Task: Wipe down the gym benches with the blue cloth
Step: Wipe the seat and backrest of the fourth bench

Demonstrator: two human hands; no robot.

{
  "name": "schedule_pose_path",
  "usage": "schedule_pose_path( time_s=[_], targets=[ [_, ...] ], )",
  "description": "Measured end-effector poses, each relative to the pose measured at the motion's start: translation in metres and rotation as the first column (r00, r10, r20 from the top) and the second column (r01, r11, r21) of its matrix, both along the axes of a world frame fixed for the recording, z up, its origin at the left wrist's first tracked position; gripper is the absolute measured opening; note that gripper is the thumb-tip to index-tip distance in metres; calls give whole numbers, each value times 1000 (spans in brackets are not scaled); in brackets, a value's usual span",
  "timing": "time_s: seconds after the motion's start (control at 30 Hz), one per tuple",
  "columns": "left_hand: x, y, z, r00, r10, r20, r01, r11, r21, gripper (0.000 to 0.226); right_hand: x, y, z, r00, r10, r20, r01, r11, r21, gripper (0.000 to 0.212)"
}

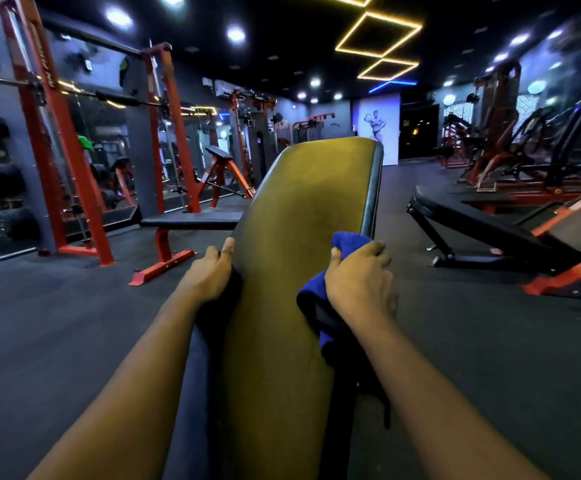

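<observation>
So, both hands are up on the tilted bench pad (303,237) right in front. The left hand (209,271) is wrapped round the pad's left edge, gripping it. The right hand (358,278) is clutching the bunched-up blue cloth (311,292) against the pad's right edge, about level with the other hand, with some cloth hanging below the wrist. 2 more benches nearby: a flat bench (192,221) with red legs off left, and a black incline bench (472,223) off right.

The right grip (360,278) is covering the middle of the blue cloth (311,289). Fingertips of the left grip (209,271) are hiding behind the table (299,202) at its left edge; its near end is running out of view.
</observation>
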State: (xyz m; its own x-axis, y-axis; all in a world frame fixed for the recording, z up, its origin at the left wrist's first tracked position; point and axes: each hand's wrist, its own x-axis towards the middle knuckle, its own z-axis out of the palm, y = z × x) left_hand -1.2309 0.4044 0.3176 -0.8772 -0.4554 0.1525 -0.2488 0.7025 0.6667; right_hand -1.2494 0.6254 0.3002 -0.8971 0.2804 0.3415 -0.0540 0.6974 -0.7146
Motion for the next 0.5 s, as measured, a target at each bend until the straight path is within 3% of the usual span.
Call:
schedule_pose_path(
  time_s=[0.1,0.27,0.37,0.5],
  targets=[
    [-32,0,16,1000,-23,-9,23,999,24,72,-9,-3,15,1000,-28,-3,28,996,85,82],
    [-77,-10,38,998,-55,-21,57,986,159,74,37,-19,1,997,78,-26,-53,855,516,85],
    [-82,-14,36,998,-66,11,61,966,251,70,-4,-18,25,998,67,-11,-50,846,530,80],
    [-72,-12,36,995,-97,9,90,955,284,67,-44,-15,46,997,-63,42,47,948,316,81]
  ],
)
